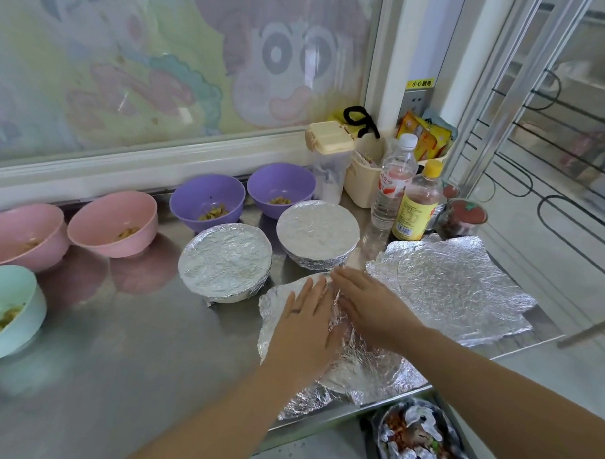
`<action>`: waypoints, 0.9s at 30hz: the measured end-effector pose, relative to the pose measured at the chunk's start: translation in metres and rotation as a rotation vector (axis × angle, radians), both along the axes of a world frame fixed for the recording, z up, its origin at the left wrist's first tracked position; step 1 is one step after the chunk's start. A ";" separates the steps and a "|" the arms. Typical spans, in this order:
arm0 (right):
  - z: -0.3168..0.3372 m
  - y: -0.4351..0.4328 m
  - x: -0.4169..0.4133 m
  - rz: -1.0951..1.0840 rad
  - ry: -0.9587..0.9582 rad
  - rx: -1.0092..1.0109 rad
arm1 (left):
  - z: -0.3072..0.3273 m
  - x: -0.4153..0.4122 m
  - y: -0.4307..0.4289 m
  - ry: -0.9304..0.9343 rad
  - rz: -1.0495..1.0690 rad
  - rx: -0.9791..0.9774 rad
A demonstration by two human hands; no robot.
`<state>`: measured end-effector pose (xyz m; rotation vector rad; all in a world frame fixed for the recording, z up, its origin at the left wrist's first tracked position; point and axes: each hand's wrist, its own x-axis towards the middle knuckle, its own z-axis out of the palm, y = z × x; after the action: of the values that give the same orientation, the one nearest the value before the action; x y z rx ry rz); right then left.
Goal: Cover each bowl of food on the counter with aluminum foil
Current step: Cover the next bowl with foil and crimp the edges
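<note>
A sheet of aluminum foil (361, 368) lies draped over a bowl near the counter's front right edge; the bowl itself is hidden under it. My left hand (306, 318) and my right hand (367, 307) both press flat on top of this foil, fingers spread. Two foil-covered bowls stand just behind, one (224, 261) to the left and one (317, 230) further back. Uncovered bowls with food line the back and left: two purple (208, 200) (281, 187), two pink (112, 221) (23, 233) and one mint green (6, 311). Loose foil sheets (450, 286) lie to the right.
Bottles (417, 202), a lidded container (331, 161), a cream caddy with packets (363, 178) and small jars (462, 217) crowd the back right corner. A bin with crumpled foil and scraps (420, 439) sits below the steel counter's (125, 360) front edge. A window runs behind the bowls.
</note>
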<state>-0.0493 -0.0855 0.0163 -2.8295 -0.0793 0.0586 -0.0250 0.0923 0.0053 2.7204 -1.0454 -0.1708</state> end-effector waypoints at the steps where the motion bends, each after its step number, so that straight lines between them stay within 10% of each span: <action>1: -0.005 0.002 0.003 0.022 0.004 -0.011 | -0.006 0.000 -0.004 0.017 0.021 0.002; 9: -0.020 0.005 0.006 -0.045 -0.028 -0.029 | -0.019 -0.003 -0.005 -0.188 0.103 -0.136; 20: -0.032 0.018 0.010 -0.142 -0.112 -0.077 | -0.021 0.001 -0.001 0.538 0.571 -0.827; 27: -0.017 0.013 0.005 -0.129 -0.069 -0.004 | -0.018 -0.003 -0.001 0.576 0.592 -0.889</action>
<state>-0.0439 -0.0726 -0.0010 -2.8334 0.0879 -0.0675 -0.0280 0.0917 -0.0128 1.8563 -0.0675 -0.2765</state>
